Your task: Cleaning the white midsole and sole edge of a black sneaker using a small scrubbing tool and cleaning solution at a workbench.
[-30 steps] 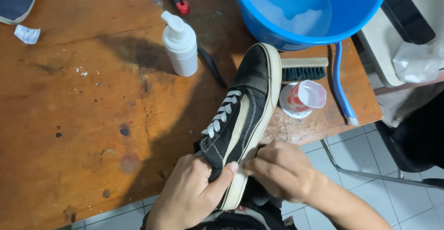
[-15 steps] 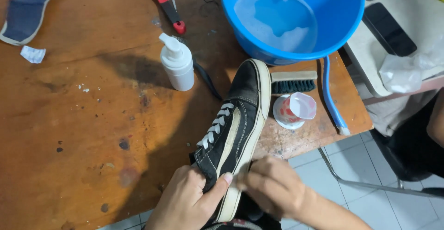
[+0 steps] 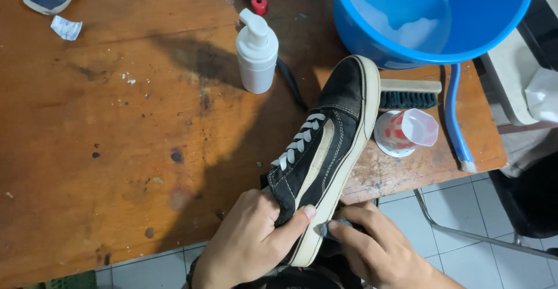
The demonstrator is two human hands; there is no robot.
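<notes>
Shifted little, both hands grip the sneaker [image 3: 325, 149] — left hand [image 3: 250, 245], right hand [image 3: 378, 248] — heel hidden.

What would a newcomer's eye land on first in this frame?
Probably the black sneaker with white laces at lower centre, gripped by the left hand while the right hand presses a small cloth to its sole edge. Next, the blue bucket of soapy water at top right.

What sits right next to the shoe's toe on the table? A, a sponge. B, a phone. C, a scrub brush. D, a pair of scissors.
C: a brush with dark bristles lies beside the toe of the shoe, just below the blue bucket.
</notes>
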